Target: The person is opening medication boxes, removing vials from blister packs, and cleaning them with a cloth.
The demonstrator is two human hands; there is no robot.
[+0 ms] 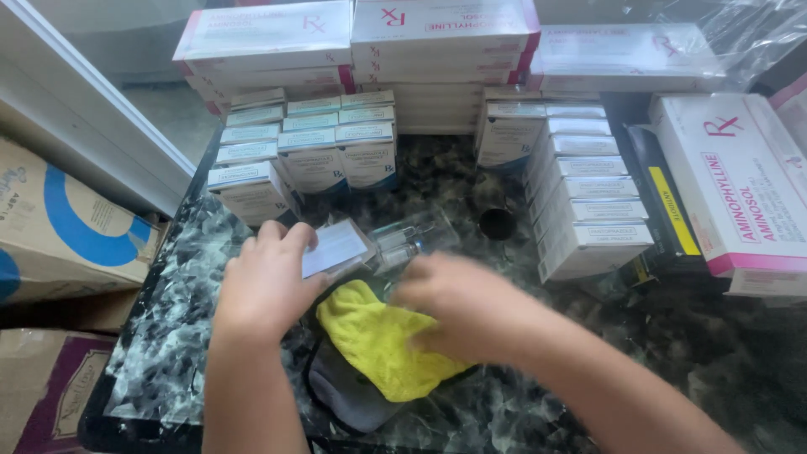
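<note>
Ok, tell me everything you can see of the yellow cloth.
The yellow cloth is a soft, fluffy piece, microfibre by the look of it, bright yellow all over. It lies crumpled and partly folded on the dark marbled table, overlapping a grey cloth beneath it. The right hand, blurred, rests on its right part and hides some of it. The left hand is beside its upper left edge, holding a small white box.

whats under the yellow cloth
A dark grey cloth lies under the yellow cloth, on the marbled table. The right hand covers the cloth's right edge, hiding what's beneath there.
</note>
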